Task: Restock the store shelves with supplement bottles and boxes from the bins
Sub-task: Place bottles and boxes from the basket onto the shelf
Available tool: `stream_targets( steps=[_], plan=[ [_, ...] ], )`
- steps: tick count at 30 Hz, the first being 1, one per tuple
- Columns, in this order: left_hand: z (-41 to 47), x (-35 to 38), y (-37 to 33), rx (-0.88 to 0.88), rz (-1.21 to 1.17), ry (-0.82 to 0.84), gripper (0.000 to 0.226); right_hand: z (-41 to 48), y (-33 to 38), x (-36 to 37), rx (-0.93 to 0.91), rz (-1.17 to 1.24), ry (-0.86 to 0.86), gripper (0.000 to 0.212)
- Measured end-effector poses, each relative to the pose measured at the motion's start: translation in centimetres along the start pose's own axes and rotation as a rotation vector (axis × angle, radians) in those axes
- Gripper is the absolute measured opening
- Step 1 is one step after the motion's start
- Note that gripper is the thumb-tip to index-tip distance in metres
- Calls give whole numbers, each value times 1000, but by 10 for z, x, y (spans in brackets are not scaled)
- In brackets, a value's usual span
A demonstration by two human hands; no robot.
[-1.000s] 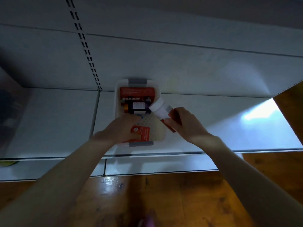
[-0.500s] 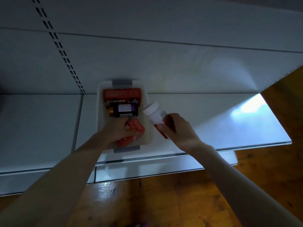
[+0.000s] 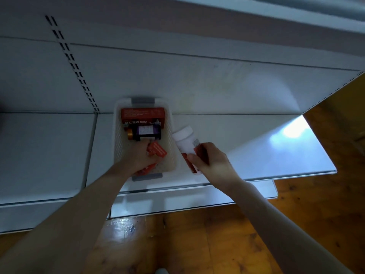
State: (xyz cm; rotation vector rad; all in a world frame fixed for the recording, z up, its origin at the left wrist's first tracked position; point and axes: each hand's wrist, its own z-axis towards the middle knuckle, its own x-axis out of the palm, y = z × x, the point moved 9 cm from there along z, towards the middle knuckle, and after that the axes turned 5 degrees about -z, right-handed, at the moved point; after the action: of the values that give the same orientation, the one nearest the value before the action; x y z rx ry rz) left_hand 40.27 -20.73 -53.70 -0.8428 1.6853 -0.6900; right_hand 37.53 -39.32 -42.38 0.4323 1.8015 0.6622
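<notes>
Our left hand (image 3: 140, 157) is down in the white bin (image 3: 118, 135) on the shelf (image 3: 246, 139), fingers curled round a small red box (image 3: 157, 150). The big red box (image 3: 142, 114) at the bin's 12 o'clock shows white Chinese characters on a dark strip. A dark bottle (image 3: 146, 132) lies just below it. Our right hand (image 3: 211, 163) grips a white bottle (image 3: 185, 140) at the bin's 3 o'clock, label too blurry to read.
</notes>
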Motion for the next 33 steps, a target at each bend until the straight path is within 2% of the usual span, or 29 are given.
stream_targets(
  steps=[7,13,19,21,23,27,33],
  plan=[
    [-1,10,1,11,110,82,64,-2,-5,6,3,17,-36,32],
    [-18,-17,-23,13,-127,-83,56,-7,-4,5,32,68,-111,29],
    [-81,-64,-60,-14,-307,-270,59,-45,12,-4,38,171,-237,21],
    [-108,-78,-77,-2,-329,-315,61,-65,21,-11,49,188,-288,25],
    [-137,-86,-97,48,-274,-310,61,-86,29,-16,84,235,-269,31],
    [-201,-90,-125,7,-313,-260,65,-129,46,-36,167,357,-204,32],
    [-271,-101,-184,5,-371,-188,71,-192,78,-92,192,443,-252,43]
  ],
)
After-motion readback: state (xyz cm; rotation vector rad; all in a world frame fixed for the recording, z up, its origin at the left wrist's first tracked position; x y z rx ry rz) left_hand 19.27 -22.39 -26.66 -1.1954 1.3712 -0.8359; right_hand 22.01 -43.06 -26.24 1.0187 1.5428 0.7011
